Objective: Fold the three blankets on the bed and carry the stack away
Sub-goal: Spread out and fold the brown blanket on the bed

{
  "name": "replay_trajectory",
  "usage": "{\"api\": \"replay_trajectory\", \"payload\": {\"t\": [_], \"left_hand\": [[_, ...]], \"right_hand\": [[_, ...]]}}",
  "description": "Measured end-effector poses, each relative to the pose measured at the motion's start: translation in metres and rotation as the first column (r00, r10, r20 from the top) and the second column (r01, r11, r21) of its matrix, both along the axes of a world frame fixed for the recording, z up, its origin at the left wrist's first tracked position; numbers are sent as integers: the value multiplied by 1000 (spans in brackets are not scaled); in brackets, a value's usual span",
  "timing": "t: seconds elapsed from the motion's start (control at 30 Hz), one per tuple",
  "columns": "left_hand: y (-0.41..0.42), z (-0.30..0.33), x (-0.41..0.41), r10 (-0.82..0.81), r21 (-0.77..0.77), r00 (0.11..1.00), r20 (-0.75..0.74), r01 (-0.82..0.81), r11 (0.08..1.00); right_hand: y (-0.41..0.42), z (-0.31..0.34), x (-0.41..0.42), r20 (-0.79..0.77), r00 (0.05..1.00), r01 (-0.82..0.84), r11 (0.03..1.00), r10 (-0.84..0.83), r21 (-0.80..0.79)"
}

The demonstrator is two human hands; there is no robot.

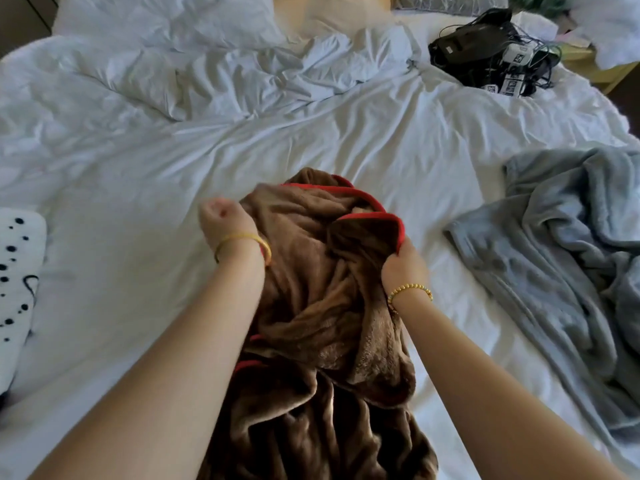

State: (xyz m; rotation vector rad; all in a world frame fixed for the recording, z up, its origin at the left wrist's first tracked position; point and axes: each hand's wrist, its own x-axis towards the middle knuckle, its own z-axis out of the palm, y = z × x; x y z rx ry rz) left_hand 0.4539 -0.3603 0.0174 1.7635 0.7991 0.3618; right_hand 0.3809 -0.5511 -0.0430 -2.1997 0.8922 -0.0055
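Observation:
A brown fleece blanket [322, 306] with a red border is bunched up in the middle, lifted off the white bed [145, 174]. My left hand [227, 220] grips its upper left part, fingers curled into the fabric. My right hand [403, 265] pinches the red edge on the right. A grey blanket [568, 258] lies crumpled on the bed at the right. A white blanket with black dots [17, 289] shows at the left edge, partly cut off.
A rumpled white duvet [221, 74] and pillows [166, 19] cover the far half of the bed. A black device with tangled cables [491, 50] sits at the far right.

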Motion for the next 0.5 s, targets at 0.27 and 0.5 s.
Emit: {"api": "replay_trajectory", "payload": {"t": [0.27, 0.5], "left_hand": [[-37, 44, -35, -438, 141, 848, 300, 414, 899], [-36, -66, -172, -805, -210, 526, -274, 784, 584]], "right_hand": [[-53, 80, -10, 592, 714, 309, 927, -375, 214], [-26, 33, -46, -151, 947, 309, 935, -285, 174]]}}
